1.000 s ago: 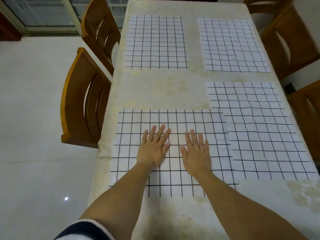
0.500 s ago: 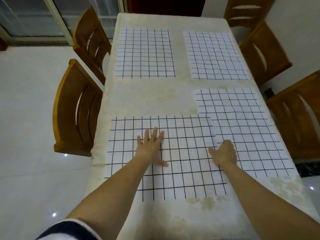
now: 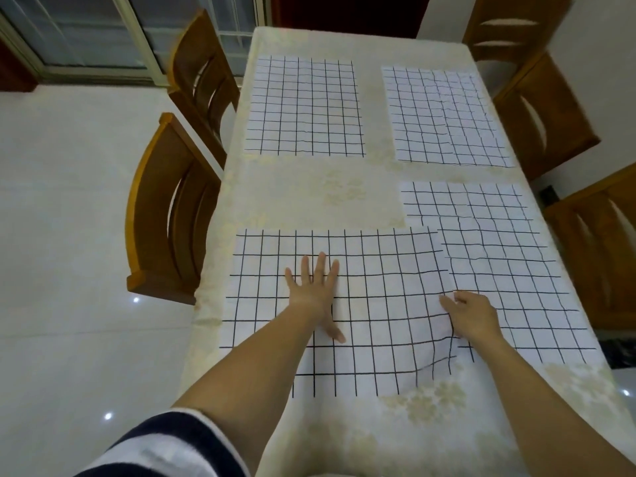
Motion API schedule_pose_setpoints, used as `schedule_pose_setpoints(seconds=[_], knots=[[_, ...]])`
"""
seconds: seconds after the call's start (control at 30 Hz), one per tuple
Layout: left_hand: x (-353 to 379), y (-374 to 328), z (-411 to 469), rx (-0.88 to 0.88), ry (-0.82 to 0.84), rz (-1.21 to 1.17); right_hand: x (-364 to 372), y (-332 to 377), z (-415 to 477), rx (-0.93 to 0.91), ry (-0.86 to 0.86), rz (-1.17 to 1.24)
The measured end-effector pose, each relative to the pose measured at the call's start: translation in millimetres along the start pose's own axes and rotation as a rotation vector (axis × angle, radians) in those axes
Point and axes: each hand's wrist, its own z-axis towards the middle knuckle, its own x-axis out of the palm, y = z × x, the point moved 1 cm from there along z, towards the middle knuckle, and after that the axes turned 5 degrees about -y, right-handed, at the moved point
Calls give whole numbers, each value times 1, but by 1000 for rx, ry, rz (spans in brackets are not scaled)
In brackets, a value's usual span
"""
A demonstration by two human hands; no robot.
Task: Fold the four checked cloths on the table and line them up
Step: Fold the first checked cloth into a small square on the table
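L hand (image 3: 311,287) lies flat, fingers spread, pressing on the large white black-checked cloth (image 3: 378,270) at near left of the cream-covered bench (image 3: 309,197). R hand (image 3: 471,316), fingers curled, pinches that cloth's right edge, which is raised & rumpled and laps over the near-right white checked cloth (image 3: 499,256). Far-left white checked cloth (image 3: 306,108) & far-right white checked cloth (image 3: 447,118) lie flat, unfolded, apart from each other.
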Motion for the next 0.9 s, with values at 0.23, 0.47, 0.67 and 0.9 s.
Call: schedule_pose_setpoints(seconds=[0.23,0.47,0.67,0.9], knots=[[-3,-3,0,-26,34,-1,-7,4,-22,43,-30,122],[0,-3,1,-44,27,1,-7,-8,-48,7,4,151],[-2,-3,-1,-48,46,-11,-15,9,-63,-103,-88,192],[-1,-2,1,-44,45,-27,-28,43,-91,-132,9,483]])
